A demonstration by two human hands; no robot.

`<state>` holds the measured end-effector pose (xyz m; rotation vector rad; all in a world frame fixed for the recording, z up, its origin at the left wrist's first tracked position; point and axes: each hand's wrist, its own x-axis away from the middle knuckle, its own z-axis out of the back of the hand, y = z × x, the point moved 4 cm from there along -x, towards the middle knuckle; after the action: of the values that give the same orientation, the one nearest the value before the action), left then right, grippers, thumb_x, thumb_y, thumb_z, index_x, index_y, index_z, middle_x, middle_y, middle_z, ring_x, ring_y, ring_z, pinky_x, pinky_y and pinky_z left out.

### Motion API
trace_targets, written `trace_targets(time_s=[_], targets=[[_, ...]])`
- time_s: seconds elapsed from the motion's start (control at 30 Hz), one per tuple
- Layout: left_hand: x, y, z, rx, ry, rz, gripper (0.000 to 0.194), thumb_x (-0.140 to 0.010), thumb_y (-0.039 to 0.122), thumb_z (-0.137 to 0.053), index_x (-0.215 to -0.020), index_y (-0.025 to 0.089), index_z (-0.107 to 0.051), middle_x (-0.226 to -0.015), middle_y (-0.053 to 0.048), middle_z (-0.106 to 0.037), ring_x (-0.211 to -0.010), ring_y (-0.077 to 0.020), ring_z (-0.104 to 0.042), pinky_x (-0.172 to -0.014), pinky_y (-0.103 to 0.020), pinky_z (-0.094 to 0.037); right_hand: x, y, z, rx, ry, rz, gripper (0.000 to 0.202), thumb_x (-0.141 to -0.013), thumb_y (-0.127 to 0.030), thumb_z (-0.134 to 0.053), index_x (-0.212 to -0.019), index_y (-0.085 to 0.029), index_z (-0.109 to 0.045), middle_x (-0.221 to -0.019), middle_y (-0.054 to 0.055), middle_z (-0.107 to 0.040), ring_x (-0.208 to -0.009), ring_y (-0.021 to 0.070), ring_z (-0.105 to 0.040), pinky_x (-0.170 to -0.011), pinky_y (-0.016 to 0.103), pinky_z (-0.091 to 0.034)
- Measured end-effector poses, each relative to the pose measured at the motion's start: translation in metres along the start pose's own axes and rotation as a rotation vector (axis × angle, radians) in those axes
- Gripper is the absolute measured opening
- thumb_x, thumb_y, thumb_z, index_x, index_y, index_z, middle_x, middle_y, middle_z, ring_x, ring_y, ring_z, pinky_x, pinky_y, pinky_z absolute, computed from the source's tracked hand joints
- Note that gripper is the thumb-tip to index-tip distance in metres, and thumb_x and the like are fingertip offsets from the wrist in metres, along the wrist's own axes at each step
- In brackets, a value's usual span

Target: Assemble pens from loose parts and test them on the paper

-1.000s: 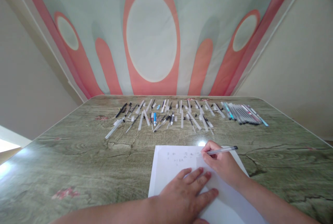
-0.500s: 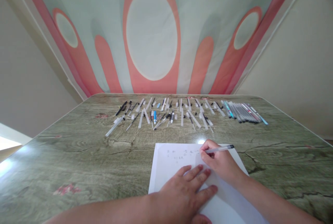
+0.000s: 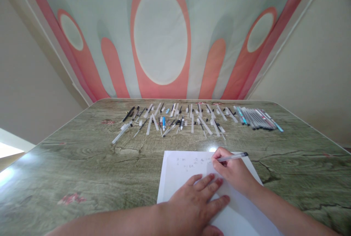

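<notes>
"On the far side, what faces you?"

"A pale patterned backdrop [image 3: 161, 36] with coral shapes and white ovals. Below it your tabletop [image 3: 90, 170], grey-green wood grain with dark cracks, runs toward you."

"And on it?"

"Near you, right of the middle, lies a white sheet of paper [image 3: 170, 179]. Farther off, two loose rows of pen parts [image 3: 192, 123] stretch from left to right. To their right, a group of pens [image 3: 256, 119] lies closely side by side."

"How are your hands placed?"

"Your left hand [image 3: 197, 199] rests on the paper, its grip spread. Your right hand [image 3: 231, 172] is just beyond it and to the right, its grip pinching a clear pen [image 3: 233, 157] over the paper's far part. The pen's black end points right; your fingers hide the tip, so whether it touches, I cannot tell."

"Anything smaller?"

"A blue tube [image 3: 163, 123] lies among the pen parts. Smallest, faint handwriting [image 3: 191, 166] marks the paper's far left part, too blurred to read."
</notes>
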<state>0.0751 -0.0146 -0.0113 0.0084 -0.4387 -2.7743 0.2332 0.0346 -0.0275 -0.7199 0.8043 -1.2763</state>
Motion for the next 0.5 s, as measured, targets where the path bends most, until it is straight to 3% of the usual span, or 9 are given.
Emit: trace_targets(time_s=[0.5], targets=[[0.0008, 0.0006, 0.0005, -0.026, 0.017, -0.005, 0.065, -0.09, 0.057, -0.029, -0.143, 0.02, -0.027, -0.15, -0.013, -0.022, -0.139, -0.0274, -0.017, -0.109, -0.043, -0.021, 0.0008, -0.001, 0.0012, 0.018, 0.019, -0.002, 0.01, -0.082, -0.024, -0.05, -0.072, -0.022, -0.049, -0.061, -0.004, -0.051, -0.06, 0.015, -0.05, -0.058, 0.026, -0.039]])
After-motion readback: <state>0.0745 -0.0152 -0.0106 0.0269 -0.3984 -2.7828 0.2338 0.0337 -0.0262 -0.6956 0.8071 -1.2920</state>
